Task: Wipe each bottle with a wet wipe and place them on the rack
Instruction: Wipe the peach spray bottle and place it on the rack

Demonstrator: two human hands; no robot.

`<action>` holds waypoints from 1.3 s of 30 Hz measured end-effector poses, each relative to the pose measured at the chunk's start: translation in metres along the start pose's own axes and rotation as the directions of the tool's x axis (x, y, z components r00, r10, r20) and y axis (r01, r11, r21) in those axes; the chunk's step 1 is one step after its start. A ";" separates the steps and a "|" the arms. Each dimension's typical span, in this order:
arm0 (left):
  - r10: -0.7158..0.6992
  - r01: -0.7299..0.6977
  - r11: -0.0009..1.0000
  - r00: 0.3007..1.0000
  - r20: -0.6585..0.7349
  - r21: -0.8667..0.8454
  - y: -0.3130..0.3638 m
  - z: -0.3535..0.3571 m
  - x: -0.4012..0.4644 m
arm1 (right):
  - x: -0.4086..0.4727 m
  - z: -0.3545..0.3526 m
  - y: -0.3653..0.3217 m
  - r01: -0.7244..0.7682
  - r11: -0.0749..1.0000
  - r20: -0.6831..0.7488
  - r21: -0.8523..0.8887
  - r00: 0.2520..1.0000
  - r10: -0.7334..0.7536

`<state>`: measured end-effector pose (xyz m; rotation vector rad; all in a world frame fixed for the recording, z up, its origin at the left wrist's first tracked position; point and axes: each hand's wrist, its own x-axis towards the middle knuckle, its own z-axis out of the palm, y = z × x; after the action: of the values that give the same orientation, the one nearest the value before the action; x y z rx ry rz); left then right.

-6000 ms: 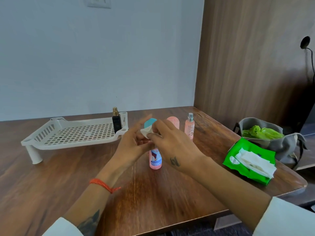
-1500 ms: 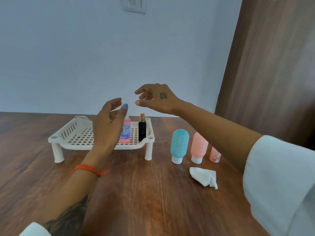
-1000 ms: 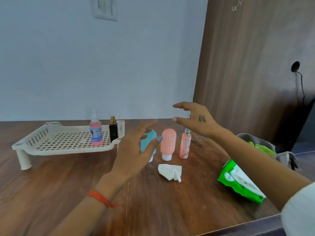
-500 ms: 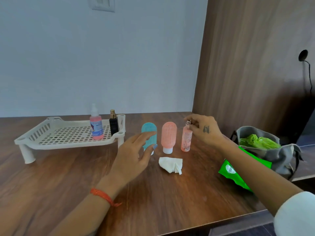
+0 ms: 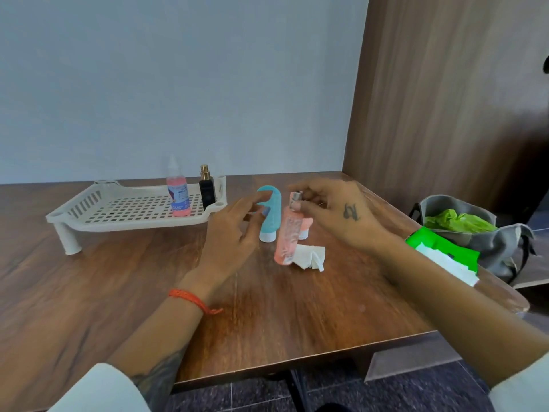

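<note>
R hand [image 5: 341, 215] pinches pink spray bottle [image 5: 287, 236] by top; L hand [image 5: 234, 233] relaxed, holding nothing.

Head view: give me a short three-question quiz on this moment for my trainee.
1. True or false: the white rack holds three bottles.
2. Which bottle does the right hand pinch near its cap?
A. the teal bottle
B. the pink spray bottle
C. the black bottle
3. Fill in: the crumpled wipe lies on the ____, beside the spray bottle's base.

Key
1. False: only the pink labelled bottle and the black bottle stand on it.
2. B; the left hand is open and holds nothing.
3. table
</note>
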<state>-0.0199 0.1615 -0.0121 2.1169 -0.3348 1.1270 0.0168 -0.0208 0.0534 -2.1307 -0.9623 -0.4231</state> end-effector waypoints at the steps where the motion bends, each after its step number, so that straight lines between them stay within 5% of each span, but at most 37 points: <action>1: -0.006 0.006 1.000 1.000 -0.006 -0.024 0.001 -0.001 0.000 | -0.001 0.004 -0.002 0.006 1.000 0.014 0.013 1.000 -0.006; 18: -0.044 0.044 0.992 0.999 0.004 -0.120 0.007 -0.001 0.002 | -0.005 0.022 0.006 -0.100 0.950 0.058 0.295 0.995 0.086; 22: -0.200 0.204 0.960 0.979 0.042 -0.193 0.005 0.000 0.002 | -0.016 0.023 0.028 -0.121 0.993 0.014 0.014 0.993 0.120; 28: -0.317 0.340 0.890 0.940 0.122 -0.303 0.010 0.000 0.004 | -0.030 0.044 0.048 -0.164 0.949 0.290 -0.270 0.926 0.242; 31: -0.376 0.399 0.851 0.917 0.135 -0.342 0.011 -0.002 0.007 | -0.028 0.046 0.051 -0.192 0.945 0.183 -0.263 0.952 0.245; 34: -0.431 0.449 0.800 0.891 0.140 -0.398 0.012 -0.003 0.009 | -0.021 0.045 0.044 -0.157 0.985 -0.131 -0.066 0.980 0.148; 37: -0.465 0.479 0.770 0.874 0.142 -0.422 0.012 -0.003 0.010 | -0.013 0.046 0.028 0.070 0.996 -0.421 0.057 0.906 -0.040; 39: -0.473 0.480 0.761 0.871 0.134 -0.437 0.011 -0.004 0.009 | -0.014 0.054 0.025 0.224 0.975 -0.465 0.003 0.863 -0.197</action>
<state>-0.0225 0.1567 0.0020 1.6496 -0.0427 0.6463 0.0261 0.0016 -0.0032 -1.7550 -0.9103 -0.9555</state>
